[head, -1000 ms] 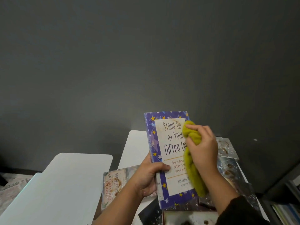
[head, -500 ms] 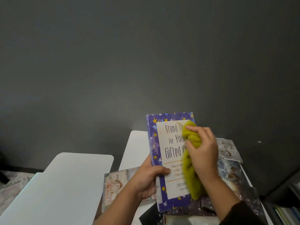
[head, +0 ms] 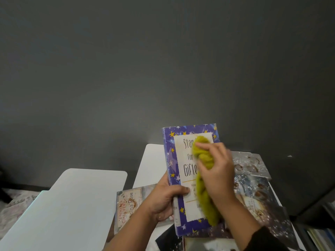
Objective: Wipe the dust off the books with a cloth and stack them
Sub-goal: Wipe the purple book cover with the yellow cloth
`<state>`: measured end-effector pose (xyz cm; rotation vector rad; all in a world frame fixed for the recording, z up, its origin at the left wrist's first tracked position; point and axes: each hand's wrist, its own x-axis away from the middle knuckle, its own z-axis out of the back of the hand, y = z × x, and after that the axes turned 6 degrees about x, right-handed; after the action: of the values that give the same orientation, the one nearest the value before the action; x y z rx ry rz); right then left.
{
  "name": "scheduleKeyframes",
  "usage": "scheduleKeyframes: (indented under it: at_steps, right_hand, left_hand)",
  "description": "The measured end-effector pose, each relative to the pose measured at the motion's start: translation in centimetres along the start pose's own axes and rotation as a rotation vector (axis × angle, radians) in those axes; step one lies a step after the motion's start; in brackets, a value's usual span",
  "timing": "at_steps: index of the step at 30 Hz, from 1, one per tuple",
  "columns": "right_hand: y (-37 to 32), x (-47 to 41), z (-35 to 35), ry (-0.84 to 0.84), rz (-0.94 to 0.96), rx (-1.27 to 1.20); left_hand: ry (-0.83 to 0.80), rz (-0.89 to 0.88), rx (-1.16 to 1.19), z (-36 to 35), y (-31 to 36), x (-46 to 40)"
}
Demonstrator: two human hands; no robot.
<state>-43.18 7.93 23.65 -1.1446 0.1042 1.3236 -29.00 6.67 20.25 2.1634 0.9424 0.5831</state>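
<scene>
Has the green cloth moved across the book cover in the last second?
Yes. The right hand has carried the green cloth leftward over the starred book: it now hides more of the title lettering than before.

Likely a study or classroom corner: dark grey wall (head: 163, 60) filling 12 o'clock, white desks (head: 59, 205) at 7 to 9, shelved books (head: 320, 234) at 4, scattered books (head: 253, 189) on the table.

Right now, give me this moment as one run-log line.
step: wiping | left hand: holds starry book | right hand: presses green cloth on cover | stacked: not yet
</scene>
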Motion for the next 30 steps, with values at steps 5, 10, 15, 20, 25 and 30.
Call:
scheduleKeyframes:
  at_steps: [5,10,15,20,25,30]
  right_hand:
    - [0.7,-1.2,0.7,0.076,-0.126,0.035]
    - [-2.2,2.3,-0.1,-0.153,0.22,0.065]
    - [0.2,-0.2,0.3,-0.053,0.084,0.047]
    - [1.9,-1.8,0.7,0.039,-0.128,0.078]
    - [-1.6,1.7,-0.2,-0.128,0.198,0.057]
    - [-0.2,0.4,-0.3,-0.064,0.132,0.023]
  left_hand:
    - [-0.021,0.007,0.001,-0.5,0.1,0.0]
    - [0.016,-0.067,0.079,-1.1,0.3,-0.7]
    - [0.048,-0.011,0.022,-0.4,0.4,-1.0]
    - [0.035,0.028,0.002,-0.5,0.2,-0.8]
    - [0.024,-0.067,0.045,-1.2,0.3,-1.1]
    - [0.006,-0.053,0.01,-0.3,0.5,-0.9]
